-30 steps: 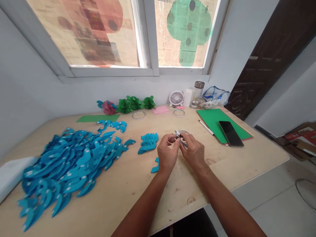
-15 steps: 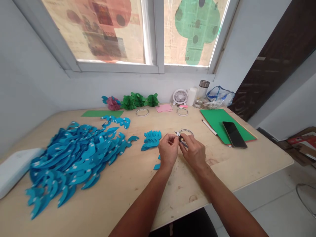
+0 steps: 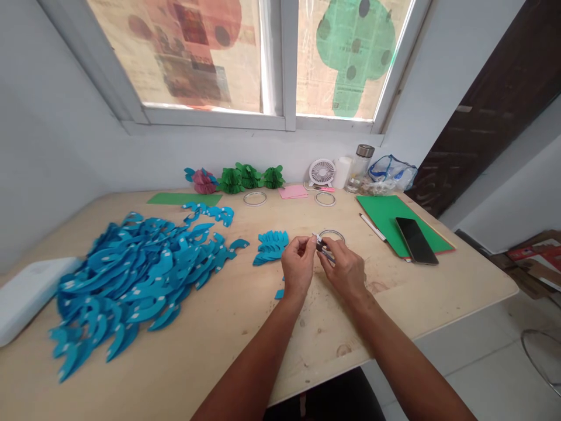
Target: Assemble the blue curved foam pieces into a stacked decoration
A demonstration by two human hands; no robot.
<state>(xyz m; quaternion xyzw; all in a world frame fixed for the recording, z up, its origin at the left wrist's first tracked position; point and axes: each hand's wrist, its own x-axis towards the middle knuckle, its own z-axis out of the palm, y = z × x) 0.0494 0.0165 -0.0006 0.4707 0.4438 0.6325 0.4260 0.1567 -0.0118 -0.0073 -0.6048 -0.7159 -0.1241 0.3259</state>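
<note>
Over the middle of the table, my left hand point(image 3: 298, 266) is closed in a pinch, its thumb and fingertips beside a small white bit. My right hand point(image 3: 346, 266) is closed round a slim dark and silver tool point(image 3: 323, 248), whose kind I cannot make out; its upper end meets the left fingertips. Just left of my hands lies a small fanned stack of blue paper pieces point(image 3: 270, 247). Behind the right hand, a roll of narrow tape point(image 3: 333, 234) lies flat. A small blue piece point(image 3: 279, 294) shows partly beside my left wrist.
A large heap of curved blue cutouts point(image 3: 144, 269) with white patches covers the left side, near a white box point(image 3: 35, 295). At the right lie a phone point(image 3: 416, 240), green sheets point(image 3: 381, 210) and a pen point(image 3: 372, 227). A small fan point(image 3: 322, 173) and glass bottle point(image 3: 360, 169) stand behind.
The view has shifted slightly. The tool's pointed tip, visible before above the fingers, is now mostly covered by my left fingertips. Both hands stay together in nearly the same place.
</note>
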